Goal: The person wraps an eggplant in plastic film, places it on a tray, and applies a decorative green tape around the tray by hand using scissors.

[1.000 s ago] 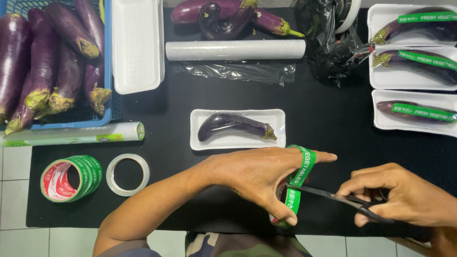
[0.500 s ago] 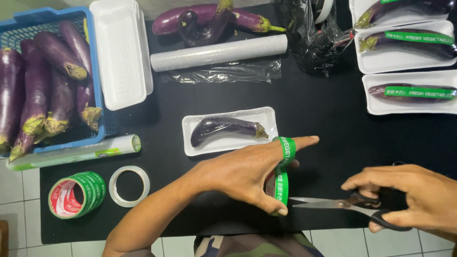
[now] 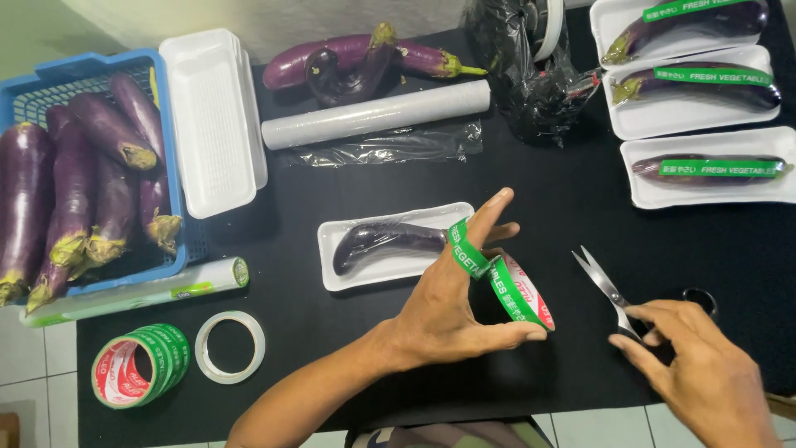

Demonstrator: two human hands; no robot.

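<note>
My left hand (image 3: 452, 303) holds a roll of green tape (image 3: 524, 293) between thumb and fingers, and a short strip of the tape (image 3: 466, 249) wraps over my index finger. Just beyond the hand, a white foam tray (image 3: 390, 267) carries a wrapped purple eggplant (image 3: 383, 240). My right hand (image 3: 701, 369) rests on the handles of open scissors (image 3: 607, 287) lying on the black table (image 3: 332, 365), blades pointing toward the tape.
A blue basket (image 3: 50, 91) of eggplants sits at the left beside stacked white trays (image 3: 211, 116). Cling film roll (image 3: 377, 114), loose eggplants (image 3: 356, 58) and a black bag (image 3: 531, 70) lie at the back. Three labelled trays (image 3: 705, 158) are at the right. Tape rolls (image 3: 141, 365) lie front left.
My left hand has lifted toward the tray with the tape roll. My right hand has lowered the scissors onto the table and the blades now lie open.
</note>
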